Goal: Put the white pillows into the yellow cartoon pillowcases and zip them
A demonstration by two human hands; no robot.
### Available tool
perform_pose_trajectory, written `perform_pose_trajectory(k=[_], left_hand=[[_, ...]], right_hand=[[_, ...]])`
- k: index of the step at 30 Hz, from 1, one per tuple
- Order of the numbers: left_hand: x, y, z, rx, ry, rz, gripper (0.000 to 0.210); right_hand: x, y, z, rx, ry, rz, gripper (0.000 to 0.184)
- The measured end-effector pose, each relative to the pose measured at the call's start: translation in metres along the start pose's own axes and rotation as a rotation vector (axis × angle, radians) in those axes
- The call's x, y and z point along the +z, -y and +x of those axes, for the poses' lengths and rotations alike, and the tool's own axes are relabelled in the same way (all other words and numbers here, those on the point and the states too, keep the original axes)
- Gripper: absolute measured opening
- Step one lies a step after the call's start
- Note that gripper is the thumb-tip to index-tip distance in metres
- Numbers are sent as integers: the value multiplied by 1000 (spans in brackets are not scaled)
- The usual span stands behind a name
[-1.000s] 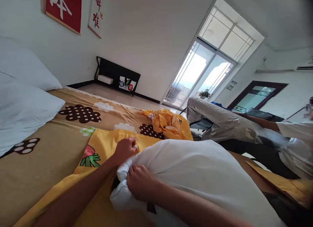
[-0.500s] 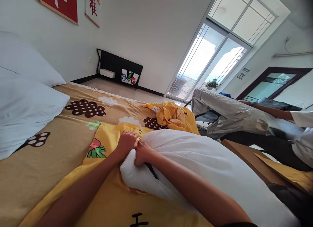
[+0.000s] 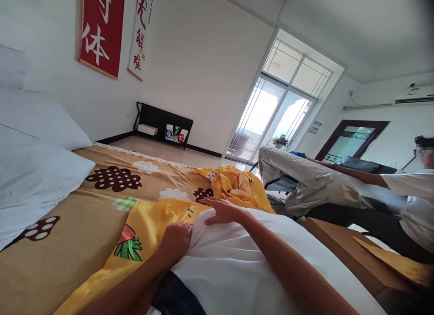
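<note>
On the bed (image 3: 84,229), over a yellow cloth (image 3: 152,220), sits a big white pillow (image 3: 230,269). It looks light, soft and squishy, so grab a bunched edge. The left hand (image 3: 175,240) is a fist around that edge; the right hand (image 3: 225,211) lies spread on top.

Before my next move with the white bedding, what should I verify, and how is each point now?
1. Left hand closed: ok, curled at the edge of the white bedding.
2. What exactly its fingers grip: cannot tell, they are hidden.
3. Right hand closed on the bedding: not ok, it lies open on top.
4. Yellow printed cloth smooth beside the left hand: not ok, it shows folds.
5. White pillows apart from both hands: ok.
</note>
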State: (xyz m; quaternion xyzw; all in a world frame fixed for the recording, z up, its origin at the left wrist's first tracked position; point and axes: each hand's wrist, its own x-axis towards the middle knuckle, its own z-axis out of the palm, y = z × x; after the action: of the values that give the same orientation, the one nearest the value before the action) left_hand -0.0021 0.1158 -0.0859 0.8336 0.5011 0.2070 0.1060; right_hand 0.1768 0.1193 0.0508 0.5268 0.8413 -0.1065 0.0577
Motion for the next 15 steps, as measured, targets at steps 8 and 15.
perform_pose_trajectory(k=[8,15], left_hand=[[2,24,17,-43,-2,98,29],[-10,22,16,5,-1,183,30]], right_hand=[[69,17,-12,16,-80,-390,27],[98,80,-2,-248,-63,-560,23]])
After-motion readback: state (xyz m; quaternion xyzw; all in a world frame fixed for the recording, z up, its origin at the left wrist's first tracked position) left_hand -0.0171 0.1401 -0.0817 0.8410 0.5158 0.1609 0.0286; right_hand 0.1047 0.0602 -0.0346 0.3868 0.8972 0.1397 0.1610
